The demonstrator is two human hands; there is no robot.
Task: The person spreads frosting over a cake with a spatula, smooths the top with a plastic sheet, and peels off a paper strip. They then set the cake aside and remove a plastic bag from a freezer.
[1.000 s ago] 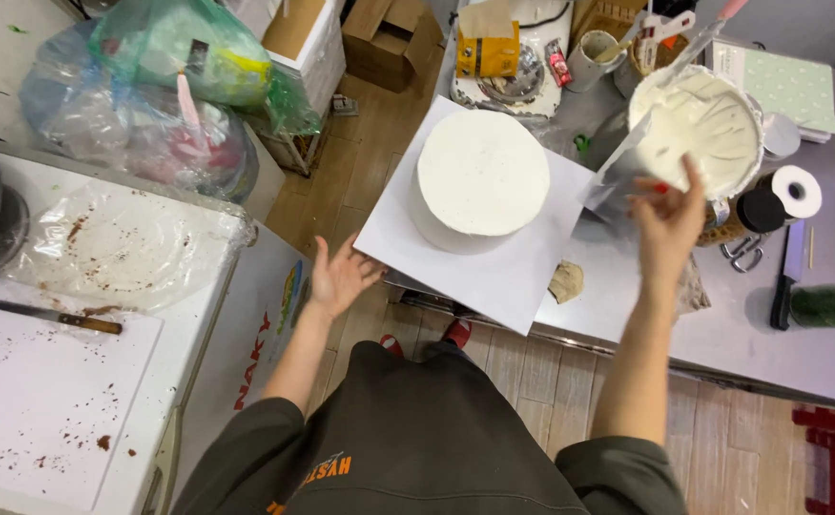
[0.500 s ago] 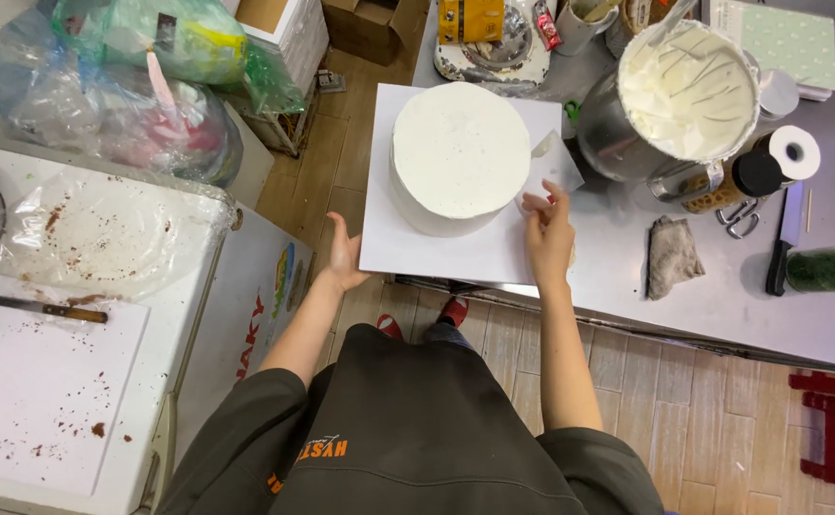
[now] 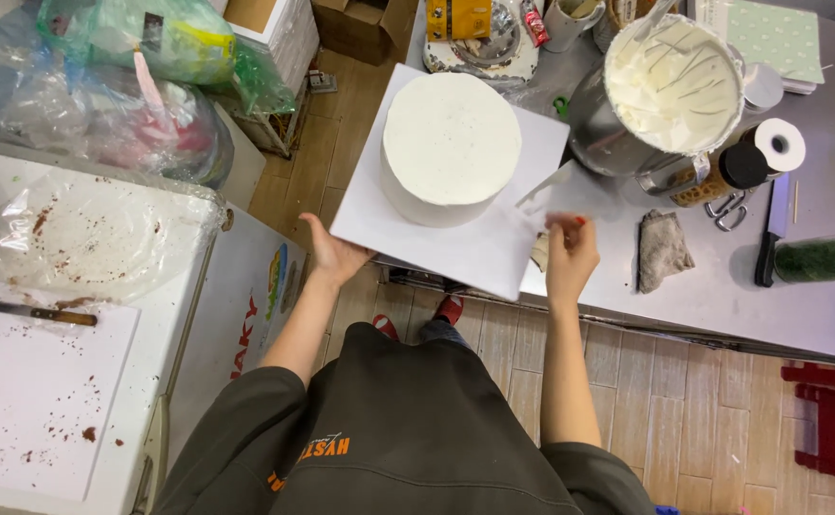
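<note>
dark olive short-sleeved top with an orange mark, red shoes [image 3: 450, 309] below.

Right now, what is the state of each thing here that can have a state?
Round white frosted cake: smooth, whole, upright on white square board.
White square board: left hand holds its corner.
Right hand: grips a flat pale scraper beside the cake.
Steel bowl of white cream: uncovered, nearly full.
Grey cloth: crumpled.
</note>
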